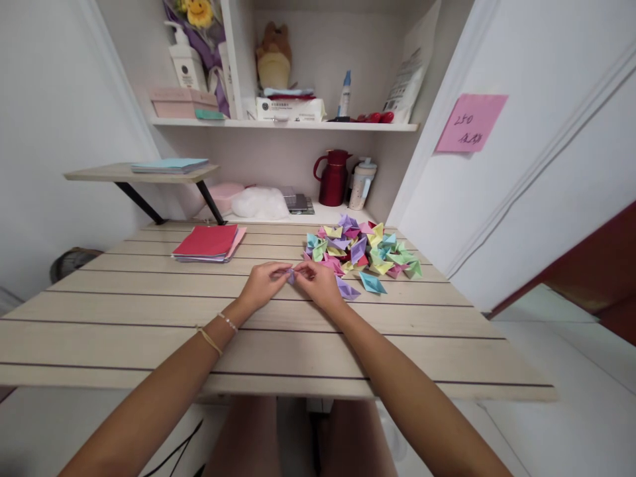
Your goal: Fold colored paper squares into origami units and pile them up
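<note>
Between the fingertips of both hands is a small folded piece of purple paper [291, 276], mostly covered by the fingers. My left hand [264, 283] pinches its left side, and my right hand [318, 281] pinches its right side. Just right of my right hand lie a purple paper boat [346, 289] and a blue paper boat [372, 283]. Behind them spreads a heap of folded paper boats [358, 250] in purple, pink, green, yellow and blue. A stack of paper sheets with red on top [207, 241] rests farther left.
The slatted wooden table [278, 344] ends at a shelf unit [293, 124]. A raised side shelf [99, 172] stands on black brackets at the left. Behind the heap are a red jug [334, 179] and a pale tumbler [362, 185]. A pink note [471, 123] hangs on the right wall.
</note>
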A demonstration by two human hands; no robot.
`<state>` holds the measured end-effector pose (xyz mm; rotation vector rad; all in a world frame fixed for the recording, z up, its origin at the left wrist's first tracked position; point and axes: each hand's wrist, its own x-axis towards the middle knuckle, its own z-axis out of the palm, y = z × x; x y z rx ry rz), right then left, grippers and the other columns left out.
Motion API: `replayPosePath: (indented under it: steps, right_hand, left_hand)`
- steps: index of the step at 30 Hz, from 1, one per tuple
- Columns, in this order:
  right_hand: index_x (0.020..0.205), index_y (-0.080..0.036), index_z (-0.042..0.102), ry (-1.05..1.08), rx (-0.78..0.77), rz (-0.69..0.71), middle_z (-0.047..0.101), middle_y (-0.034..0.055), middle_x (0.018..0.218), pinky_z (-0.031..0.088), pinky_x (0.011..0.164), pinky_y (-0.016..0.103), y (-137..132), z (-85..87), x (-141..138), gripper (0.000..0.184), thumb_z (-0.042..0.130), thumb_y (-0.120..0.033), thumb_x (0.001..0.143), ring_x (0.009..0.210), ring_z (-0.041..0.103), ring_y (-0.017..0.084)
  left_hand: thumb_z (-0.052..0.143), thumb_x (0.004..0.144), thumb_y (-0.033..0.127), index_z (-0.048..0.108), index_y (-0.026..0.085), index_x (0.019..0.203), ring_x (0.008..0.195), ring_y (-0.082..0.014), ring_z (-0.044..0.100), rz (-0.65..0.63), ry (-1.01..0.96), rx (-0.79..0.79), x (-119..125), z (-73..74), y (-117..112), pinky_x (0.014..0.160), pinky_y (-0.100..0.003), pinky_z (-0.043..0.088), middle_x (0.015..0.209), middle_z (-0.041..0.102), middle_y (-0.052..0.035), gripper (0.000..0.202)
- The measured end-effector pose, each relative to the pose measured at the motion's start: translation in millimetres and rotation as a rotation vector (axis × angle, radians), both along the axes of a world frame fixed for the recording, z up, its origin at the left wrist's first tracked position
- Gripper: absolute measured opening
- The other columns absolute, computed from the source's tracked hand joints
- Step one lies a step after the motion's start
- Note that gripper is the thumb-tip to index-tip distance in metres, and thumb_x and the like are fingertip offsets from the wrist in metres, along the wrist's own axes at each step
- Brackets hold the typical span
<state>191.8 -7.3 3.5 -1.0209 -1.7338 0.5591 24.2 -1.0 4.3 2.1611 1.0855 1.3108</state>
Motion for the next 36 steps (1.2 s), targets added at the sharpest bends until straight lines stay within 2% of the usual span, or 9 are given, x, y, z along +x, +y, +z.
replayPosePath:
  steps: [8, 16, 26, 31, 36]
  right_hand:
    - [0.078, -0.020, 0.066, -0.116, -0.025, -0.041, 0.069, 0.0003, 0.074, 0.048, 0.066, 0.026, -1.4, 0.9, 1.0, 0.011, 0.058, -0.025, 0.072, 0.067, 0.063, 0.015]
    - [0.075, -0.019, 0.064, -0.115, -0.034, -0.072, 0.067, 0.0003, 0.071, 0.047, 0.064, 0.025, -3.9, 3.5, -0.4, 0.010, 0.056, -0.021, 0.069, 0.065, 0.061, 0.015]
    - [0.077, -0.022, 0.065, -0.163, -0.062, -0.073, 0.069, 0.0001, 0.074, 0.046, 0.064, 0.025, -5.7, 4.9, -0.3, 0.010, 0.059, -0.020, 0.069, 0.066, 0.062, 0.015]
    - [0.075, -0.023, 0.066, -0.240, -0.027, -0.105, 0.069, -0.0004, 0.073, 0.043, 0.060, 0.025, -5.8, 6.7, 1.1, 0.008, 0.060, -0.027, 0.073, 0.067, 0.062, 0.016]
    - [0.077, -0.023, 0.066, -0.265, -0.001, -0.097, 0.069, -0.0004, 0.076, 0.042, 0.062, 0.026, -4.6, 7.2, 1.5, 0.008, 0.058, -0.025, 0.076, 0.068, 0.062, 0.016]
  left_hand:
    - [0.058, 0.075, 0.025, 0.066, 0.016, 0.100, 0.076, -0.0171, 0.067, 0.000, 0.070, 0.017, 0.5, -1.7, -1.7, 0.072, -0.028, 0.055, 0.093, 0.071, -0.0074, 0.028]
    - [0.058, 0.074, 0.025, 0.067, 0.019, 0.100, 0.083, -0.0188, 0.066, 0.019, 0.157, 0.019, 1.7, 5.1, -6.2, 0.080, -0.029, 0.051, 0.095, 0.070, -0.0065, 0.028]
    - [0.060, 0.070, 0.021, 0.066, 0.017, 0.101, 0.085, -0.0205, 0.066, -0.040, 0.002, -0.097, 4.4, 2.4, -6.3, 0.082, -0.032, 0.051, 0.094, 0.070, -0.0072, 0.031]
    - [0.059, 0.071, 0.020, 0.065, 0.017, 0.102, 0.089, -0.0212, 0.065, -0.050, 0.032, -0.101, 3.9, 2.1, -6.4, 0.084, -0.033, 0.050, 0.097, 0.069, -0.0075, 0.032]
    - [0.060, 0.070, 0.020, 0.064, 0.018, 0.103, 0.092, -0.0216, 0.064, -0.003, 0.035, -0.074, 4.3, 1.5, -6.0, 0.087, -0.035, 0.049, 0.098, 0.069, -0.0078, 0.033]
